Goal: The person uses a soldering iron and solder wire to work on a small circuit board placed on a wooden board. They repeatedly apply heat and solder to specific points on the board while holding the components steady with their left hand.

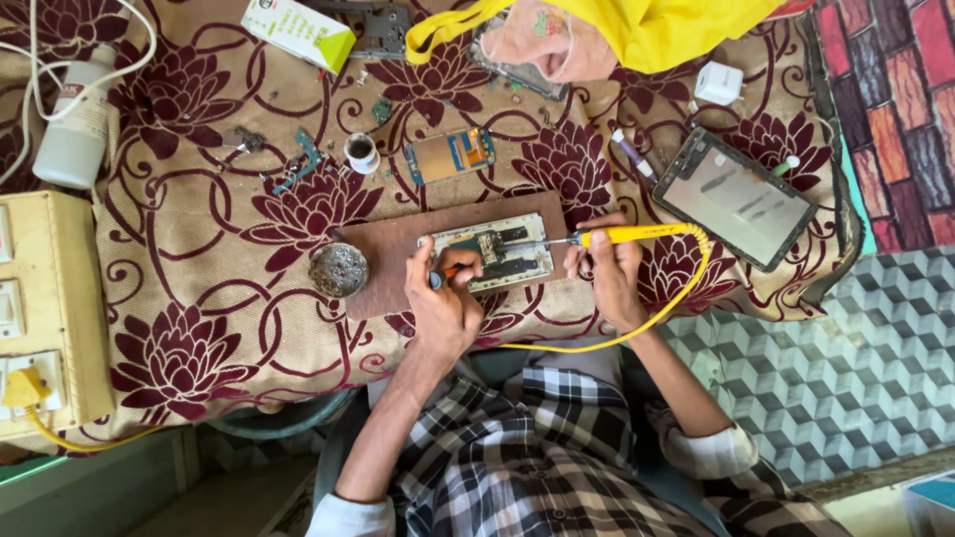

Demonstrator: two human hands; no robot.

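Step in hand: soldering on an opened phone board (494,251), by the look of it; tip of yellow soldering iron (627,236) laid across the board's upper edge.
Board place: flat on brown wooden slab (398,244), centre of table (199,298), straight ahead of the torso.
Right hand (609,275): at 3 o'clock of the board; fingers wrapped tight round the iron's yellow handle; yellow cord looping off at 4 o'clock, back toward the lap.
Left hand (445,298): at 8 o'clock of the board; fingers pinched shut on a small dark-tipped tool (439,279), too small to name, pressing at the board's left end.
Next move, judged: calls for a steady tip on one tiny contact, left hand pinning the board so nothing slides.
Around: metal wool tip cleaner (338,268) at 9 o'clock, on the slab's corner; small round pot (362,151) and spare circuit board (450,154) at 11 to 12 o'clock; dark tablet (736,197) at 2 o'clock; white bottle (78,121) far at 10 o'clock; switch box (45,318) at table's left edge.
In the way: cord slack near the right wrist, could tug the iron; loose small parts scattered beyond the slab; another person's yellow-covered head (597,35) at 12 o'clock, leaning over the table.
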